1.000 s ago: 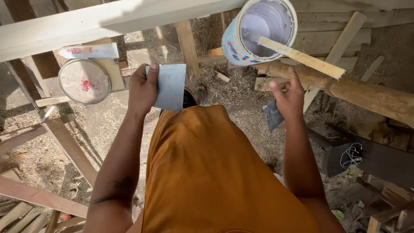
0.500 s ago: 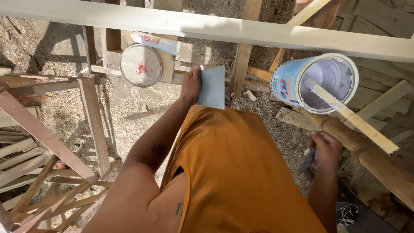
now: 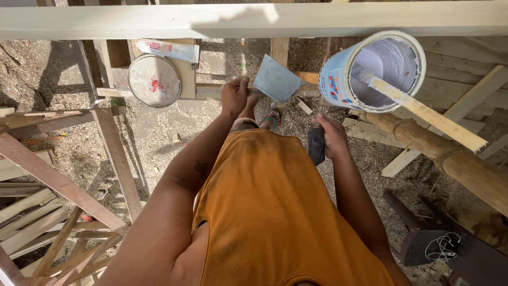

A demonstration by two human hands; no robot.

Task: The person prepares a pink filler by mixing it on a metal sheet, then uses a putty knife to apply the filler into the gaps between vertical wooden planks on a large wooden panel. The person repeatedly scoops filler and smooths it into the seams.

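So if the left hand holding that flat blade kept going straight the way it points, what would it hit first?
Probably the pale wooden beam across the top: the left hand holds the scraper blade pointing up toward it. Depth is unclear, so the beam may sit nearer the camera.
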